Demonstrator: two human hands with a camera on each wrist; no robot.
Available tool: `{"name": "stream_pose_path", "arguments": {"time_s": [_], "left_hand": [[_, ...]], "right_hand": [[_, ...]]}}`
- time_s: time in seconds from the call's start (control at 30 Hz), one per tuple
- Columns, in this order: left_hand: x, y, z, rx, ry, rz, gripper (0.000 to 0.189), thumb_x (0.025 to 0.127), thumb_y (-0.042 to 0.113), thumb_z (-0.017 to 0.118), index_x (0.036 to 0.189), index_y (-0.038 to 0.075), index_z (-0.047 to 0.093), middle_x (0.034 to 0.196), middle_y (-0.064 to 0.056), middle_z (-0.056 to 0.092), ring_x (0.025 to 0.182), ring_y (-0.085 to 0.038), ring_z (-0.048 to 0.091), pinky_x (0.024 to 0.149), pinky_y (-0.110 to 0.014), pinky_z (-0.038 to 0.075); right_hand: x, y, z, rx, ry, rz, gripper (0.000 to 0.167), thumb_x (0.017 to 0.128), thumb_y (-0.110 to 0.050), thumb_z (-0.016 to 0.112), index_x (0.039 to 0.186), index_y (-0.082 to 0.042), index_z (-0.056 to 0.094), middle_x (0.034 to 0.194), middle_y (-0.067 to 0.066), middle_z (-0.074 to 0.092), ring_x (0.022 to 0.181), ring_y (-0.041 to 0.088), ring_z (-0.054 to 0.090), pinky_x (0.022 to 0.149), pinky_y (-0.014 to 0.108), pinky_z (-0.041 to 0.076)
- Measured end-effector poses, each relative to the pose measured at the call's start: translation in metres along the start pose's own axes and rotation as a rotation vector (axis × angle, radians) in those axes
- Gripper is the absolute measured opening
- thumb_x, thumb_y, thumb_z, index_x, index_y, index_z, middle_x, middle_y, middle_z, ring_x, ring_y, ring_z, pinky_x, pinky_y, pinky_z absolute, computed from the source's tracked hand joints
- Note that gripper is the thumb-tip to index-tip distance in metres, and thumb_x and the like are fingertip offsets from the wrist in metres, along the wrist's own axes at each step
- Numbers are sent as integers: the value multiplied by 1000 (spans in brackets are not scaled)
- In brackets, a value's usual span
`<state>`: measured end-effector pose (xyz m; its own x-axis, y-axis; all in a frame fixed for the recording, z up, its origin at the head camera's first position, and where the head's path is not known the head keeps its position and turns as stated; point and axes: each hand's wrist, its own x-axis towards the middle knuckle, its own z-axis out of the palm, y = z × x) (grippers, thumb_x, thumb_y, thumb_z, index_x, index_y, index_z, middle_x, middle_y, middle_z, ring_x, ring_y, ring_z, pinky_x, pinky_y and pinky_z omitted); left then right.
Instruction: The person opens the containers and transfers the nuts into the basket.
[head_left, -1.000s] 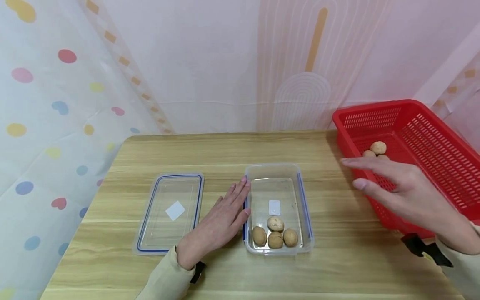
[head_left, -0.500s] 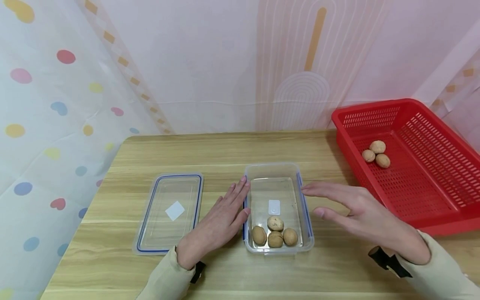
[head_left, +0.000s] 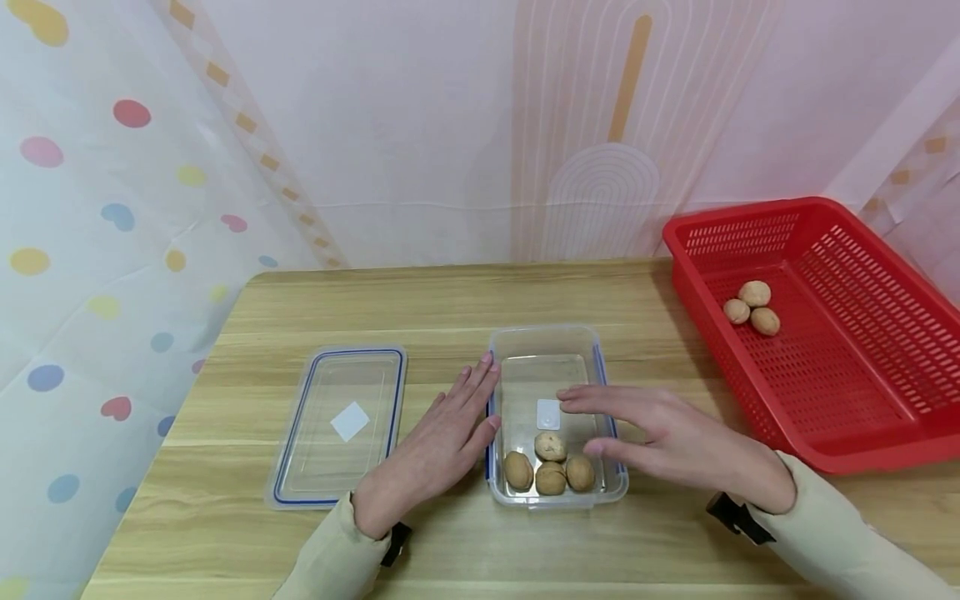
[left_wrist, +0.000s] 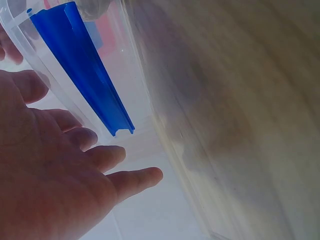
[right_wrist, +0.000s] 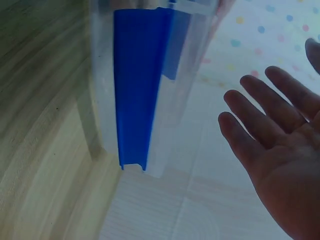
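Beside the right hand, best reach lightly toward the walnuts, bracing the box with the left hand; both relaxed, empty.

Left sleeve and right sleeve, 2 in number: long, pale beige, loosely cut and softly creased, each ending at the wrist. Left wrist fitting and right wrist fitting: small and black, 1 projecting beside each sleeve end; the right example shows a blunt, block-like end and a strap-like portion. Left hand and right hand: bare.
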<state>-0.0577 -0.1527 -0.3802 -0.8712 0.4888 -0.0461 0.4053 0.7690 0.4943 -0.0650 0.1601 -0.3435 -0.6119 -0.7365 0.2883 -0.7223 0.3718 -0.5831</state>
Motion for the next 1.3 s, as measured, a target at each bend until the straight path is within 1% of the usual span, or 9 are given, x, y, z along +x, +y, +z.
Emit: {"name": "stream_pose_path", "arguments": {"time_s": [0.1, 0.17, 0.33, 0.47, 0.57, 0.77, 0.87, 1.03, 1.3], "left_hand": [[0, 0, 0, -1, -3, -5, 64, 113, 35, 39, 166, 11, 15, 172, 1, 1, 157, -36, 14, 120, -66, 23], [0, 0, 0, 1, -5, -8, 64, 113, 36, 39, 166, 11, 15, 172, 1, 1, 157, -35, 13, 120, -65, 23], [1, -1, 2, 3, -2, -10, 64, 113, 37, 39, 166, 11, 16, 172, 1, 1, 157, -35, 14, 120, -66, 23], [1, -1, 2, 3, -3, -8, 64, 113, 36, 38, 167, 11, 15, 172, 2, 1, 157, -35, 14, 119, -66, 24], [1, -1, 2, 3, -6, -8, 64, 113, 37, 38, 167, 12, 15, 172, 2, 1, 157, -35, 13, 119, -66, 24], [0, -1, 2, 2, -9, -9, 64, 113, 37, 38, 167, 12, 14, 172, 2, 0, 158, -35, 13, 119, -67, 24], [0, -1, 1, 0, -7, -6, 64, 113, 37, 38, 167, 12, 15, 172, 3, 0, 157, -35, 13, 119, -67, 24], [0, -2, 1, -1, -3, -3, 64, 113, 35, 39, 167, 12, 15, 173, 2, 1, 157, -35, 13, 119, -67, 25], [0, -2, 1, 0, -5, -2, 64, 113, 36, 39, 167, 12, 13, 172, 2, 0, 157, -35, 13, 119, -67, 24]], "right_hand": [[4, 2, 3, 31, -78, 37, 47, 99, -31, 72, 144, -21, 63, 150, -2, 58, 138, 20, 55, 107, 47, 50], [6, 5, 4, 38, -124, 42, 50, 100, -34, 71, 147, -21, 60, 152, -2, 56, 141, 21, 51, 110, 48, 47], [15, 11, 9, 25, -207, -1, 56, 100, -38, 70, 150, -17, 57, 153, 0, 55, 146, 25, 45, 116, 47, 41], [21, 14, 13, 1, -250, -22, 60, 100, -46, 67, 150, -16, 57, 155, 1, 53, 147, 26, 43, 117, 49, 39], [25, 16, 16, -17, -273, -33, 61, 99, -48, 66, 150, -16, 57, 155, 2, 53, 148, 27, 41, 117, 50, 39], [35, 21, 21, -61, -345, -32, 61, 98, -44, 70, 149, -13, 58, 154, 6, 54, 147, 30, 42, 117, 51, 38], [41, 22, 22, -74, -383, -26, 61, 97, -42, 71, 148, -11, 58, 154, 6, 54, 146, 33, 44, 117, 53, 38], [48, 23, 22, -85, -436, -18, 59, 98, -40, 71, 148, -12, 59, 153, 6, 55, 145, 34, 45, 117, 53, 38], [54, 24, 24, -139, -489, -20, 57, 97, -33, 74, 147, -12, 59, 151, 5, 57, 144, 33, 46, 116, 51, 40]]}}
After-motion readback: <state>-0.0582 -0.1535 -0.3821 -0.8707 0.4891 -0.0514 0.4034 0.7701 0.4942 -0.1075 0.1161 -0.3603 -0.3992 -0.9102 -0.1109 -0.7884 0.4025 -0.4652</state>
